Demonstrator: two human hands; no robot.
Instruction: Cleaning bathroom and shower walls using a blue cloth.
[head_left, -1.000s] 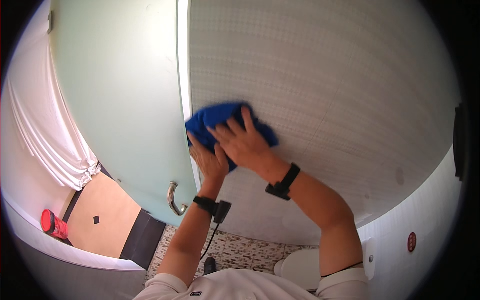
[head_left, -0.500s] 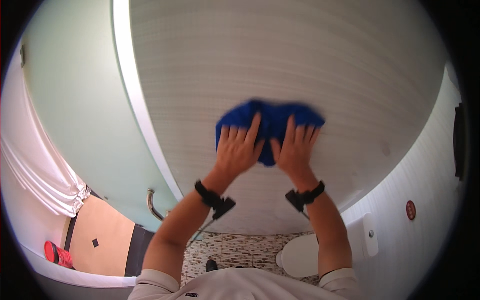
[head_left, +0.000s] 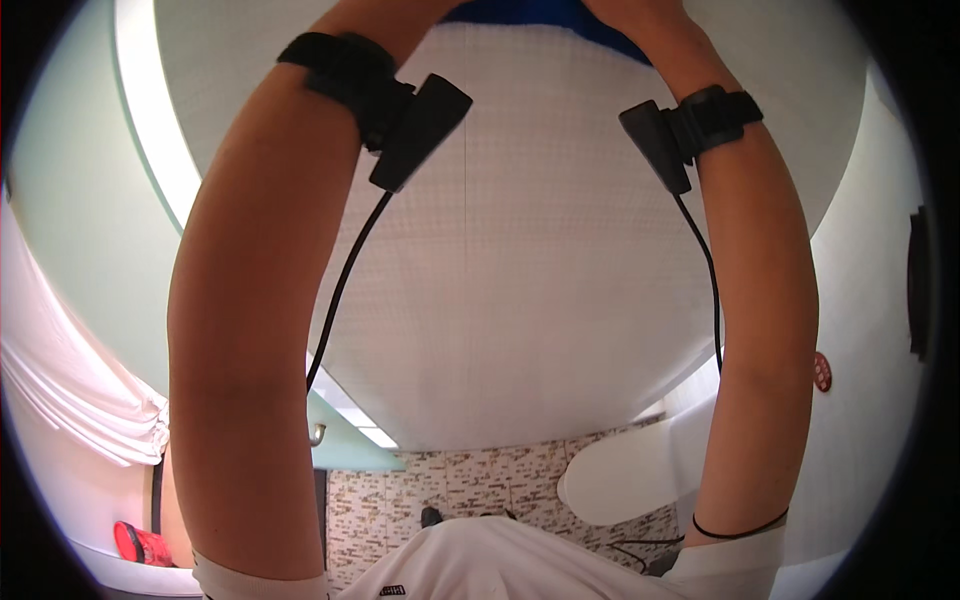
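A blue cloth [head_left: 545, 12] lies against the pale streaked wall panel [head_left: 520, 230] at the top edge, only its lower part in view. Both my arms stretch up to it. Only the heel of my left hand [head_left: 435, 8] shows, at the cloth's left end; the fingers are cut off by the frame. At its right part is the base of my right hand [head_left: 640, 14], its fingers also out of view. Each wrist wears a black strap with a dark block and a cable.
Left of the panel stand a pale green glass door [head_left: 80, 190] and a white curtain [head_left: 80, 360]. A red tub [head_left: 140, 543] sits at the lower left. Below are a patterned tile floor [head_left: 470, 490] and a white toilet lid [head_left: 620, 480] on the right.
Both hands and the blue cloth have moved up the panel, from mid-picture to the top edge. The fingers, earlier spread flat on the cloth, have left the view.
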